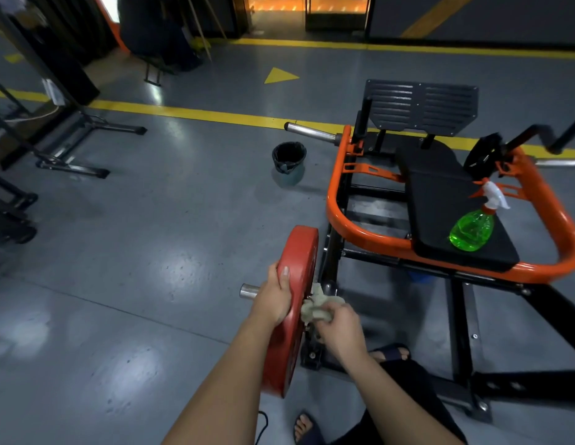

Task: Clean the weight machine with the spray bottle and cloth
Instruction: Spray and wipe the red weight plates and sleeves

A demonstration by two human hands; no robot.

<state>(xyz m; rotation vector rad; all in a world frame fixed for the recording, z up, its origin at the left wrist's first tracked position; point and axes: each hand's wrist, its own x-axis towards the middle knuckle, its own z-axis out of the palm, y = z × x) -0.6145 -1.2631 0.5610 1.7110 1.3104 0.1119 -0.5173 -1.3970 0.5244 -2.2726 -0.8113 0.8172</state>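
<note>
The weight machine has an orange tube frame [340, 216] and a black seat pad [440, 200]. A red weight plate [299, 261] hangs on its steel sleeve [247, 291] at the near left. My left hand [275, 298] grips the plate's rim, thumb on top. My right hand [339, 329] holds a crumpled pale cloth [316, 308] against the plate's inner side, by the hub. A green spray bottle [472, 229] with a white and orange trigger head stands on the seat pad, apart from both hands.
A small lined bin [288, 162] stands on the grey floor left of the machine. A black footplate [421, 107] rises at the machine's far end. Other equipment legs [87, 149] lie at the left. My sandalled feet [307, 428] are beside the machine's base.
</note>
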